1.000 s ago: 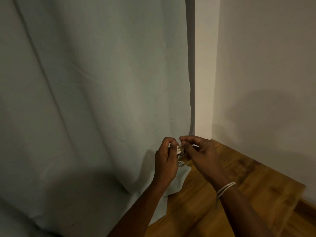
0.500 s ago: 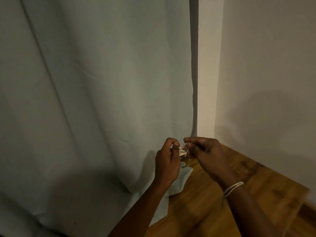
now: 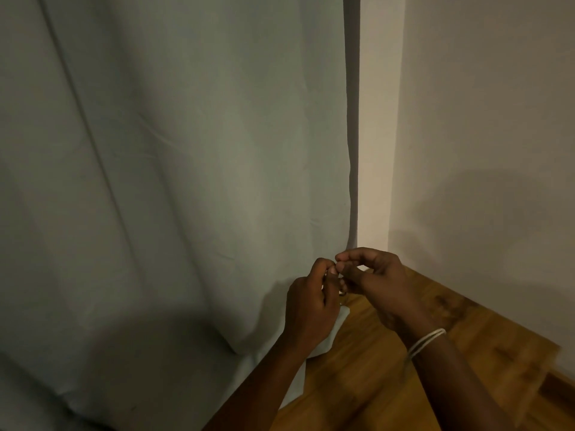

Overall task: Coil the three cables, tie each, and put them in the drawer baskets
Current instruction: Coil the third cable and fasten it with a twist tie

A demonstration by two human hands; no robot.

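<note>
My left hand (image 3: 311,303) and my right hand (image 3: 378,286) meet in front of me, fingertips pinched together on a small pale bundle of cable (image 3: 341,290). Only a sliver of the bundle shows between the fingers; the hands hide most of it. Thin white bands (image 3: 426,342) circle my right wrist. No drawer or basket is in view.
A pale grey-green curtain (image 3: 174,181) hangs across the left and pools on the wooden floor (image 3: 389,384). White walls (image 3: 485,135) form a corner on the right. The room is dim.
My two hands have closed in on each other, and the fingers now cover more of the pale bundle. The right thumb and forefinger have curled over the left fingertips.
</note>
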